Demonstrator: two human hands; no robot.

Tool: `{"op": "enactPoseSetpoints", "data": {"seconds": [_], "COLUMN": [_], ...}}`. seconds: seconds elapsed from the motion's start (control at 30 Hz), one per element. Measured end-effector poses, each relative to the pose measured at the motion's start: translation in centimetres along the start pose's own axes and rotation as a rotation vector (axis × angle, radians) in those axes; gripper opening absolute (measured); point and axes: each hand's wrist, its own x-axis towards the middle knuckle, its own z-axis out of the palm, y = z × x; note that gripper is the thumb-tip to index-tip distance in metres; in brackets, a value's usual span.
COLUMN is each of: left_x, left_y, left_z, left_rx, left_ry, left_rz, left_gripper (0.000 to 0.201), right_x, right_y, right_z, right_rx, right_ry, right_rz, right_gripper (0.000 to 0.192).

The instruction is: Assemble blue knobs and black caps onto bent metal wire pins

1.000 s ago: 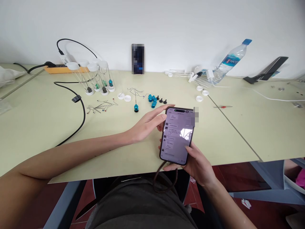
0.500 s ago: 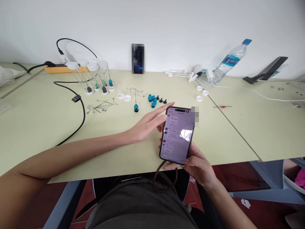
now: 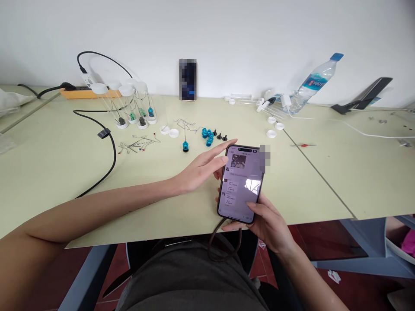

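A dark-cased smartphone (image 3: 238,183) tilts towards me above the table's front edge, with a chat-like page lit on its screen. My right hand (image 3: 270,222) grips its lower right side, fingers behind it and thumb over the lower screen. At the upper left edge, my left hand (image 3: 197,172) steadies the same phone between thumb and fingers; some fingertips are hidden behind it. A brown strap loop (image 3: 212,250) dangles from the phone's bottom. Beyond the left hand lie small turquoise metal parts (image 3: 207,136), black screw-like pieces (image 3: 219,136) and one turquoise part (image 3: 185,146) standing with a thin wire.
Capped clear tubes (image 3: 142,101) with small parts stand at the back left, near thin metal pins (image 3: 138,142) and a black cable (image 3: 114,160). Another phone (image 3: 187,80) leans on the wall. White caps (image 3: 271,134) and a tilted water bottle (image 3: 316,82) are to the right.
The page on the phone's screen has scrolled, and a picture now shows near its top. My right thumb has moved up onto the screen. Both hands otherwise keep their places.
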Motion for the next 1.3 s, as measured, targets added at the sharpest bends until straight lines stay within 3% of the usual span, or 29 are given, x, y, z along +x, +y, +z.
{"op": "enactPoseSetpoints", "data": {"seconds": [0.3, 0.5, 0.77, 1.17, 1.3], "left_x": [0.0, -0.1, -0.2, -0.2, -0.3], "left_y": [0.1, 0.2, 0.6, 0.5, 0.5], "left_z": [0.0, 0.1, 0.2, 0.2, 0.2], "left_rx": [0.031, 0.056, 0.005, 0.016, 0.027], "left_ry": [0.002, -0.001, -0.055, -0.058, -0.052], "left_rz": [0.004, -0.002, -0.056, -0.063, -0.070], "left_gripper": [0.054, 0.056, 0.066, 0.061, 0.062], "right_x": [0.1, 0.1, 0.0, 0.1, 0.2], "right_y": [0.1, 0.2, 0.4, -0.1, 0.1], "right_z": [-0.4, -0.8, -1.0, 0.0, -0.3], "right_rx": [0.013, -0.015, -0.019, 0.009, 0.019], "right_ry": [-0.020, -0.057, -0.078, -0.003, -0.021], "right_rz": [0.003, -0.012, -0.027, 0.001, -0.001], "right_gripper": [0.074, 0.091, 0.081, 0.067, 0.079]}}
